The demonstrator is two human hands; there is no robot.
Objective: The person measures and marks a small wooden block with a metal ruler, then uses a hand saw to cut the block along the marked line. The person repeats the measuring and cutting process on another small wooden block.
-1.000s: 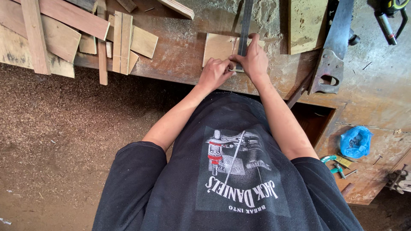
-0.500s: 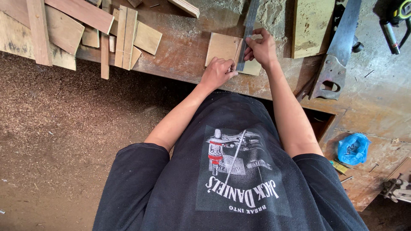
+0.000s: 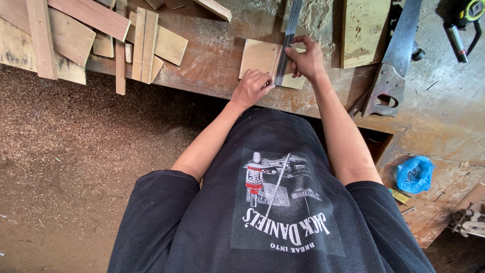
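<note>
A small pale wooden board point(image 3: 257, 56) lies on the worn workbench point(image 3: 212, 60) in front of me. A long metal ruler point(image 3: 289, 35) rests across the board's right part, running away from me. My right hand point(image 3: 305, 59) presses the ruler down onto the board with fingers and thumb. My left hand point(image 3: 252, 87) is curled into a fist at the board's near edge, knuckles touching the ruler's near end. Whether it holds something inside is hidden.
A handsaw point(image 3: 396, 60) and a thicker wood block point(image 3: 361, 30) lie right of my hands. Several wood offcuts and strips point(image 3: 141, 43) are piled at the left. A tape measure point(image 3: 470, 12) sits far right, a blue bag point(image 3: 414, 174) lower right. Sawdust covers the floor point(image 3: 76, 151).
My right hand has slid farther along the ruler, away from me. The left fist stays at the board's near edge.
</note>
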